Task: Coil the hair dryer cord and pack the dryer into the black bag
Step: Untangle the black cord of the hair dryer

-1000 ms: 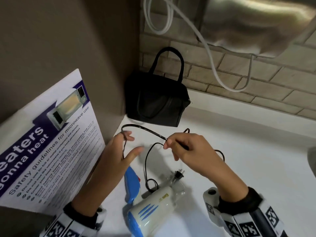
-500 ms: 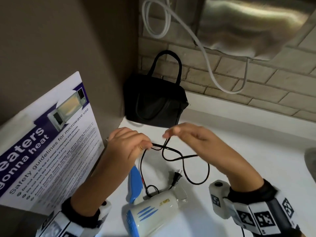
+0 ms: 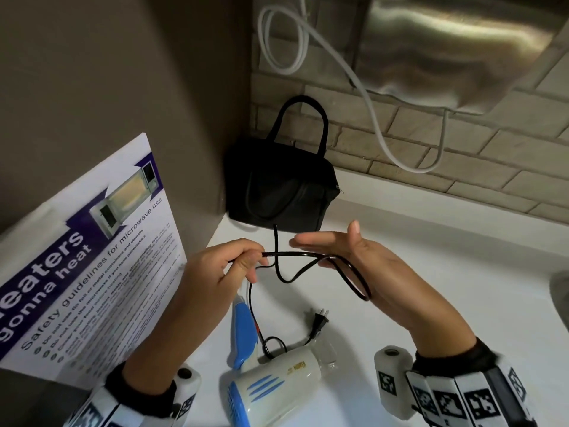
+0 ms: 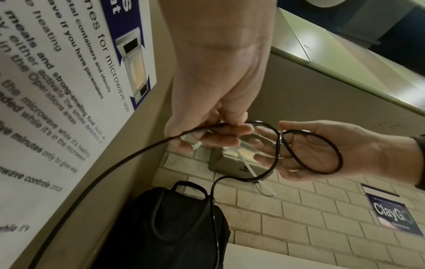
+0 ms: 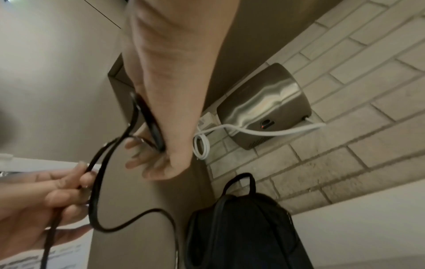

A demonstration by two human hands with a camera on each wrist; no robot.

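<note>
The white and blue hair dryer lies on the white counter near me, its plug resting beside the nozzle. Its black cord rises to my hands. My left hand pinches the cord between thumb and fingers. My right hand is held flat with straight fingers, and a loop of cord hangs around its palm. The loop round the right hand shows plainly in the left wrist view, next to the pinching left hand. The black bag stands upright in the corner behind the hands.
A microwave safety poster leans on the brown wall at left. A steel hand dryer with a white cable hangs on the brick wall above. A sink edge shows at far right.
My right hand has let go of its pinch and opened flat, and a cord loop now lies around it. The left hand closed on the cord. The plug slid slightly right.
</note>
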